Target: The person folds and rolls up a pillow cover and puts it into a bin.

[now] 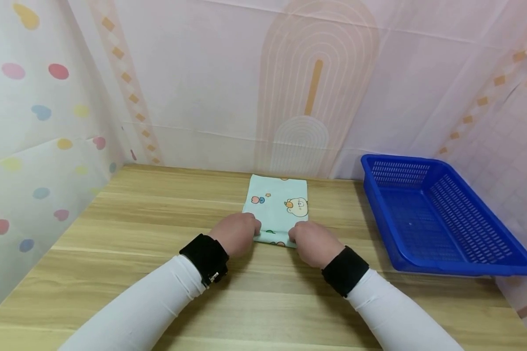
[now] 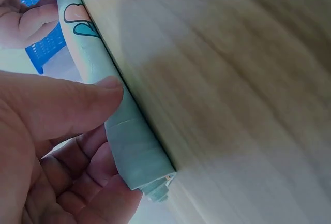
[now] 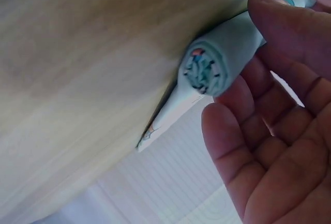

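Note:
A mint-green cloth (image 1: 274, 204) with a bear and flower print lies on the table, its near edge wound into a roll. My left hand (image 1: 238, 234) grips the left end of that roll; in the left wrist view the thumb presses one side of the roll (image 2: 135, 146) and curled fingers lie along the other. At the right end, my right hand (image 1: 314, 243) holds the roll between thumb and bent fingers. Spiral layers show in the roll's open end (image 3: 204, 71) in the right wrist view. Beyond the roll, the rest of the cloth lies flat.
A blue plastic basket (image 1: 395, 243) with perforated sides stands at the right of the wooden table (image 1: 158, 209). Printed curtains (image 1: 193, 97) hang behind the table and along its sides.

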Available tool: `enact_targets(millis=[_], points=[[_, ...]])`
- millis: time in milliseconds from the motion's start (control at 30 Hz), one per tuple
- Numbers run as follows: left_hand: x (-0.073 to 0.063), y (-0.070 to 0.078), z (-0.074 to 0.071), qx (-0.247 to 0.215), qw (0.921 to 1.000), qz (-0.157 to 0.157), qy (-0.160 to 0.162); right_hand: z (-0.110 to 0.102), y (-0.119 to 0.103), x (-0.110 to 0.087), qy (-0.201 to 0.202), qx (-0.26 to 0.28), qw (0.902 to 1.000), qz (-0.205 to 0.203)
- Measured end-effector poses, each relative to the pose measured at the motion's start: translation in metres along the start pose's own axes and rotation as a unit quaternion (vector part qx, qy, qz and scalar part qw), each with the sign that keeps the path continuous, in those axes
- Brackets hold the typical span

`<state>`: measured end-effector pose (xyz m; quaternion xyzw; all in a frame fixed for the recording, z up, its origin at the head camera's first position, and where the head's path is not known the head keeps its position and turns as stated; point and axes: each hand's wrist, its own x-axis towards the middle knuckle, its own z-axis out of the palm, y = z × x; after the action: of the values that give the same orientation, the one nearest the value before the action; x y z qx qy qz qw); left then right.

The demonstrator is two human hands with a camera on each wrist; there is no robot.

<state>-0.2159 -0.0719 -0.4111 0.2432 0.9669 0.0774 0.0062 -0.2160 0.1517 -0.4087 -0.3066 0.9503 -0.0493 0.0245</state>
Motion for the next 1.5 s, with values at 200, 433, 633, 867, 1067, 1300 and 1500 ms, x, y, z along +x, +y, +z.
enact_targets(millis=[200,433,633,867,1067,1300,1500], points=[[0.003,-0.002,0.001,-0.011,0.9998,-0.014,-0.012,0.0,0.007,0.0,-0.008,0.014,0.9997,-0.018],[0.006,-0.004,0.002,-0.016,0.9995,-0.023,-0.017,0.003,0.016,0.003,-0.023,0.031,0.999,-0.025],[0.008,-0.004,0.002,-0.023,0.9994,-0.022,-0.012,0.004,0.018,0.003,-0.028,0.022,0.999,-0.029],[0.008,-0.002,0.002,-0.008,0.9998,-0.017,-0.007,0.004,0.018,0.004,-0.04,0.018,0.9989,-0.018],[0.009,-0.002,0.003,0.005,0.9999,-0.015,-0.004,0.003,0.018,0.008,-0.064,0.035,0.9973,0.003],[0.008,-0.002,0.002,-0.004,0.9998,-0.017,-0.008,0.001,0.02,0.012,-0.095,0.064,0.9932,0.021],[0.011,-0.007,-0.001,-0.021,0.9988,-0.031,-0.031,-0.002,0.022,0.019,-0.123,0.094,0.9865,0.053]])
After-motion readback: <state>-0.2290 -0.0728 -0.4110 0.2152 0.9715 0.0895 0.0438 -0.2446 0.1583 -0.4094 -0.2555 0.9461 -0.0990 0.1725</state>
